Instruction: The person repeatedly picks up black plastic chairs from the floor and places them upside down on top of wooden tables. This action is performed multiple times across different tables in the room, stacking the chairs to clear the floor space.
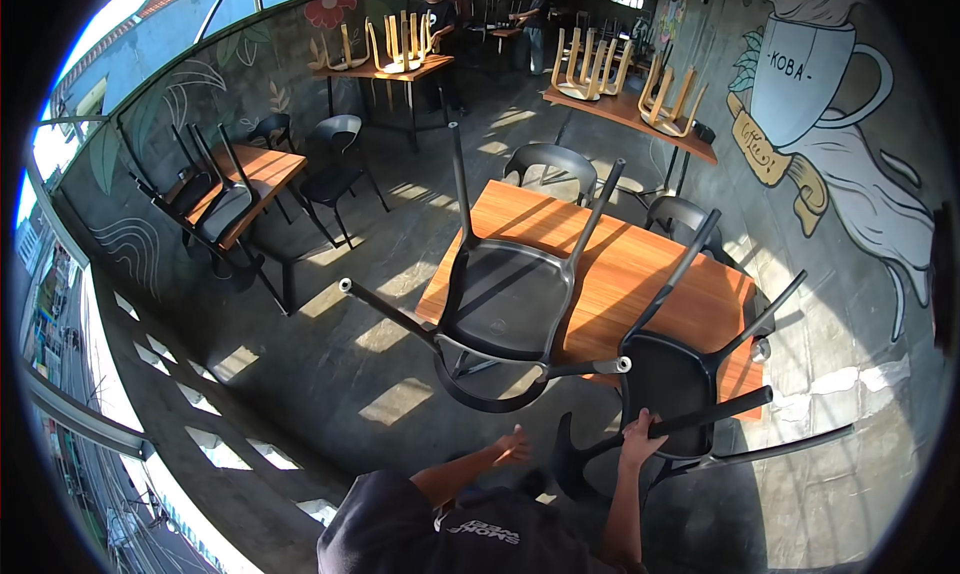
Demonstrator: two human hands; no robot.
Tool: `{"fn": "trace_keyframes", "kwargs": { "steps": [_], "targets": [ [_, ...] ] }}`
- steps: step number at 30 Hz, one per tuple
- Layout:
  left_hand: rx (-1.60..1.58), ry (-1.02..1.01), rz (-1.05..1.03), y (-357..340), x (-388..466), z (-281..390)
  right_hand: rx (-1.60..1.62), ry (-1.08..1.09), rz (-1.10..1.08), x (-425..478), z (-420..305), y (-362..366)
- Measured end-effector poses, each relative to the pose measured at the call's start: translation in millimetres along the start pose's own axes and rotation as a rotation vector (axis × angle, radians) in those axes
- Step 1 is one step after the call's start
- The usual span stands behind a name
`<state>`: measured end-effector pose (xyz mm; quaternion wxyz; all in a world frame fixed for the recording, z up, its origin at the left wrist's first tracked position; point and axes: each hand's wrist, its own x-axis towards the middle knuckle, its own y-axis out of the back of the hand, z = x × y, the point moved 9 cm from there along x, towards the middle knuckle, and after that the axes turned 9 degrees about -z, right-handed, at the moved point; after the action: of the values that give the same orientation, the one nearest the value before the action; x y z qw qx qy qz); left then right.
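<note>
My right hand is closed around a leg of a black plastic chair. That chair is upside down, its seat resting on the near right part of a wooden table and its curved backrest hanging below the tabletop. My left hand is in the air in front of my body with nothing in it, fingers slightly apart. Beyond it, a second black chair lies inverted on the same table, legs pointing up and out. Its backrest loop hangs over the near edge.
Two black chairs stand along the table's far side. At left, a smaller table bears inverted chairs. Farther tables hold upturned wooden-legged stools. Two people stand at the back. A low wall borders the left.
</note>
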<state>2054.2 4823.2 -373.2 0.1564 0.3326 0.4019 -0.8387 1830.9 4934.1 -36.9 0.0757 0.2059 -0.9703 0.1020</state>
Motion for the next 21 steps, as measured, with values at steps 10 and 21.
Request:
{"fn": "trace_keyframes", "kwargs": {
  "steps": [10,21],
  "targets": [
    [-0.624,-0.497,0.631,90.0,-119.3,-29.1,-0.189,0.173,-0.045,104.9,85.2,33.2],
    [-0.802,-0.691,0.671,103.9,-193.6,-69.5,-0.226,0.068,0.064,118.2,113.8,70.0]
  ]
}}
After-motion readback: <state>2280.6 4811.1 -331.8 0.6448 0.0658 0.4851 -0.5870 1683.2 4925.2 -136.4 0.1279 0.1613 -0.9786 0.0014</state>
